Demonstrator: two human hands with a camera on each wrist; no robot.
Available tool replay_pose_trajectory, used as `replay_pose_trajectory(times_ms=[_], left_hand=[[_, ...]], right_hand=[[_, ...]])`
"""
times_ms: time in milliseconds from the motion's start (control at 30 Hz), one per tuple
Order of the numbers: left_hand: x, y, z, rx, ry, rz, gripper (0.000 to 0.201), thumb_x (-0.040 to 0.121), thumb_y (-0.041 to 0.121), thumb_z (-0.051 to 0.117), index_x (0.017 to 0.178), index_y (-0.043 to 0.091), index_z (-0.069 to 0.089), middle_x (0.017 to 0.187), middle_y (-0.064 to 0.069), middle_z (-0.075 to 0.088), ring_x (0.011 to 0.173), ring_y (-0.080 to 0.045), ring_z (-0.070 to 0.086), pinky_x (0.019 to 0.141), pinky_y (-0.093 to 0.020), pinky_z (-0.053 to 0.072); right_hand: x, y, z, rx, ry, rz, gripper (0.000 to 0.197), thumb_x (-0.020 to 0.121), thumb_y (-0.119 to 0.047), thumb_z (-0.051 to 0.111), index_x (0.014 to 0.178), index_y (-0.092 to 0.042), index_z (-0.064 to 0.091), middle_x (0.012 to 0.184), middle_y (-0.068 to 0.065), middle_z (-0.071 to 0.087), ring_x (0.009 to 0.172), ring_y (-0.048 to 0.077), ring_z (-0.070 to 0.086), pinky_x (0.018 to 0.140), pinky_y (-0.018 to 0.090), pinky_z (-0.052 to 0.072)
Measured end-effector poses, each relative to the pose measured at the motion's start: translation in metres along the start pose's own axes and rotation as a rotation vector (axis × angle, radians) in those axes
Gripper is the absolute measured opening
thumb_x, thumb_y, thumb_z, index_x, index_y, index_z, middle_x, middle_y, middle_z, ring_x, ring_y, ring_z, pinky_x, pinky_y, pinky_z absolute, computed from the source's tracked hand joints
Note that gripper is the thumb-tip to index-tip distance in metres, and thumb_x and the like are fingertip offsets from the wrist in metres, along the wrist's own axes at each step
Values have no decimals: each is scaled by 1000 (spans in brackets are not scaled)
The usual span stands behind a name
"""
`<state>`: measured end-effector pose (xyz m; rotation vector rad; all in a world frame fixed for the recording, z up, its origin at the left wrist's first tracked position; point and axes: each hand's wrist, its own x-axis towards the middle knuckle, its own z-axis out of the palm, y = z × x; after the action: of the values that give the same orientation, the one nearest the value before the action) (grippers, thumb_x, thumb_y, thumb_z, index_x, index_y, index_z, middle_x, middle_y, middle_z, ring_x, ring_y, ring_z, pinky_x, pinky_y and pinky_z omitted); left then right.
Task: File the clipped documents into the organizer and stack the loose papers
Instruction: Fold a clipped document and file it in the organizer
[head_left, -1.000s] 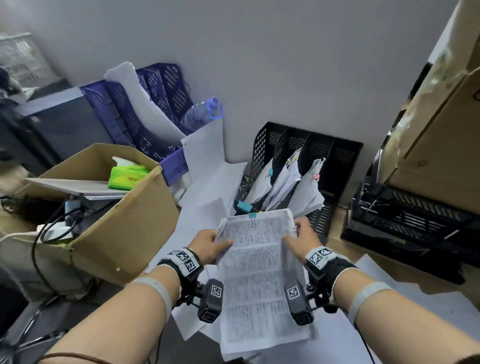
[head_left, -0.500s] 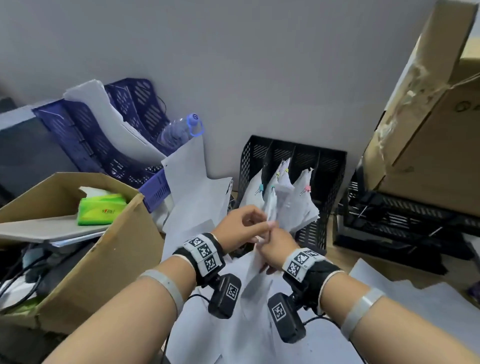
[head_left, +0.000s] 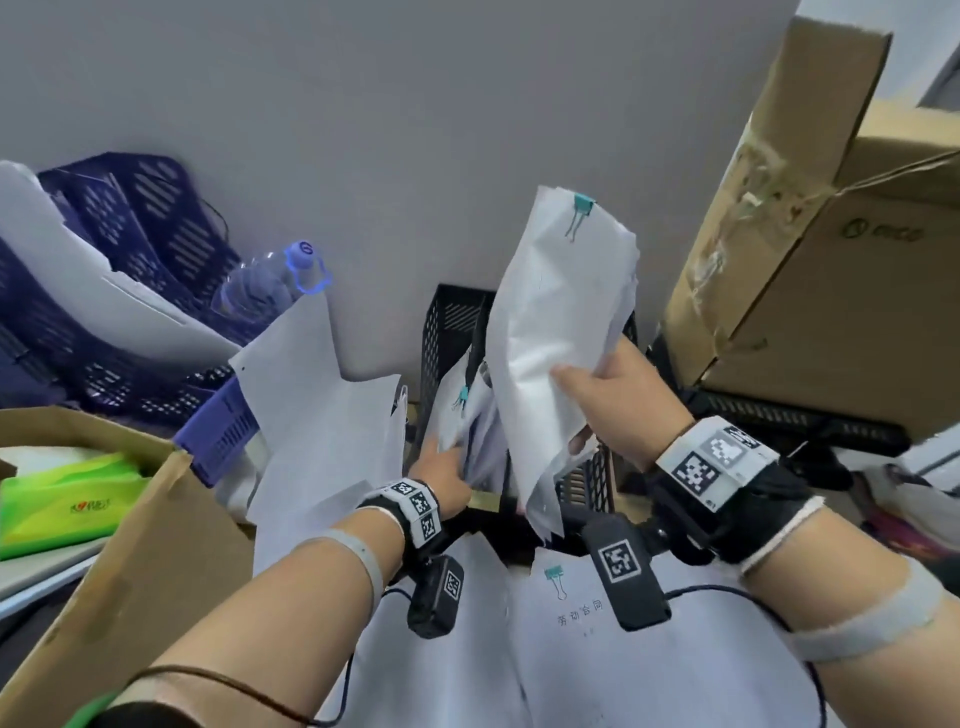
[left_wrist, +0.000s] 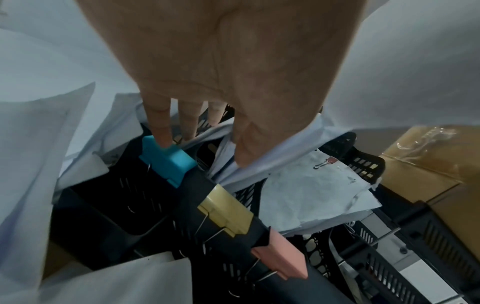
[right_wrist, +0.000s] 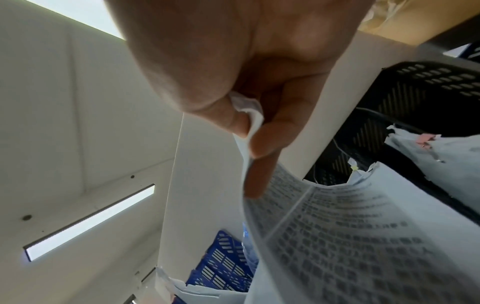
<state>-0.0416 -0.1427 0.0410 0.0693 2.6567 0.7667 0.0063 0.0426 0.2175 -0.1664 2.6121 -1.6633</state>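
The held document (head_left: 550, 353) hides most of the black organizer (head_left: 452, 332); the left hand's fingertips (head_left: 441, 460) vanish among filed papers (head_left: 480, 415).

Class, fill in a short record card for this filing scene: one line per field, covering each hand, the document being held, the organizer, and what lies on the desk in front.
Right hand: grips a clipped document, raised above the organizer
Document clip: teal binder clip at its top edge
Left hand: fingers straight, parting papers already filed in the organizer
Organizer: black mesh organizer, several clipped bundles inside
Organizer front edge: blue clip, gold clip, pink clip
Desk front: another clipped document, flat, teal clip
Filing step: not yet done
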Motion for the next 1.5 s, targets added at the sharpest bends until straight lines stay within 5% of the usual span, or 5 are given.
replay_pose_trajectory(times_ms=[233, 400, 833, 1167, 1500], left_hand=[[13, -13, -14, -202, 111, 73, 20, 81, 8, 44, 91, 7, 61, 87, -10, 64, 86, -34, 65, 71, -37, 54], [2, -17, -21, -285, 119, 44, 38, 92, 7, 49, 130, 8, 54, 127, -14, 60, 117, -32, 59, 95, -35, 47], [3, -31, -37, -409, 256, 29, 46, 97, 10, 48, 143, 8, 46, 147, -7, 45, 124, -24, 54, 104, -25, 38], [-1, -37, -40, -529, 345, 124, 55, 92, 4, 47, 145, 19, 48, 154, 5, 41, 137, -17, 47, 117, -37, 36], [-5, -36, -41, -486, 412, 245, 59, 87, -2, 47, 143, 16, 51, 151, 3, 45, 142, -13, 39, 119, -34, 31]], right_hand=[[16, -7, 17, 212, 41, 17, 32, 92, -8, 53, 123, -9, 56, 109, 8, 69, 63, 20, 69, 45, 32, 52], [26, -16, 22, 263, 115, -19, 30, 92, -6, 52, 121, -7, 56, 105, 13, 68, 66, 33, 69, 44, 37, 55], [50, 10, 43, 340, 141, 149, 13, 93, -9, 53, 102, -13, 62, 98, 7, 68, 71, 31, 67, 51, 32, 53], [93, 43, 98, 129, 193, 291, 52, 95, -17, 45, 144, -24, 31, 112, 1, 54, 81, 37, 69, 70, 50, 61], [101, 88, 144, 60, 92, 473, 17, 95, -14, 40, 82, -4, 46, 71, 20, 68, 77, 37, 74, 74, 50, 60]])
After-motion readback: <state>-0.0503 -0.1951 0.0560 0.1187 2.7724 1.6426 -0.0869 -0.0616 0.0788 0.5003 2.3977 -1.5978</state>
